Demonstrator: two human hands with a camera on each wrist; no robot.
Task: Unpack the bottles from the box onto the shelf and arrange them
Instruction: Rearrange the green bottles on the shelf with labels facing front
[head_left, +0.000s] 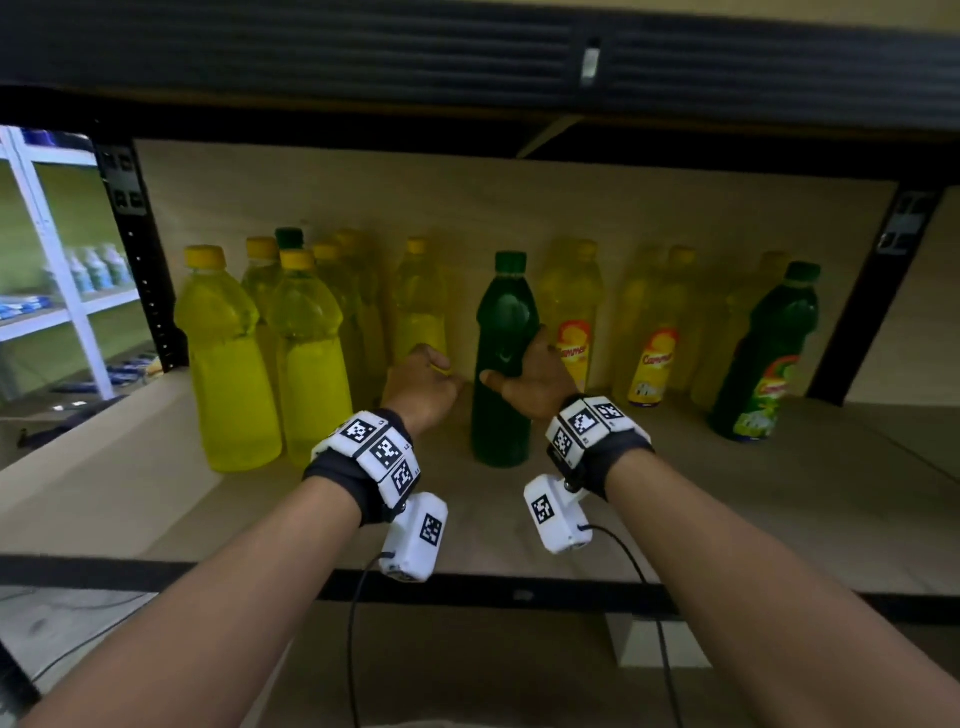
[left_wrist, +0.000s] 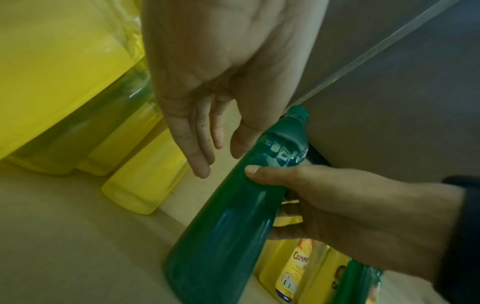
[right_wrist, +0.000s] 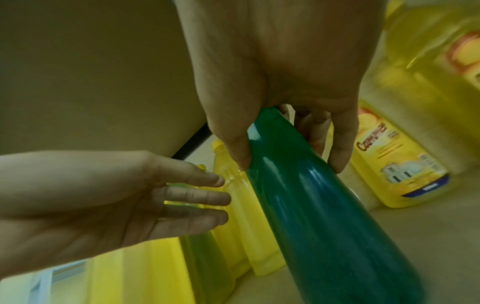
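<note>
A dark green bottle (head_left: 501, 364) with no label facing me stands upright on the wooden shelf board (head_left: 675, 514). My right hand (head_left: 519, 371) grips its upper body, thumb in front and fingers behind; the left wrist view shows the grip on the green bottle (left_wrist: 221, 226) too. My left hand (head_left: 431, 374) hovers just left of it with fingers straight and holds nothing. Its fingertips (right_wrist: 221, 197) reach toward a small yellow bottle (right_wrist: 249, 216) behind; contact is unclear. No box is in view.
Several yellow bottles (head_left: 228, 358) crowd the shelf's left and back. Labelled yellow bottles (head_left: 574, 338) and a second green bottle (head_left: 763, 358) stand to the right. A black beam (head_left: 467, 57) hangs low overhead, with black posts (head_left: 140, 260) at both ends.
</note>
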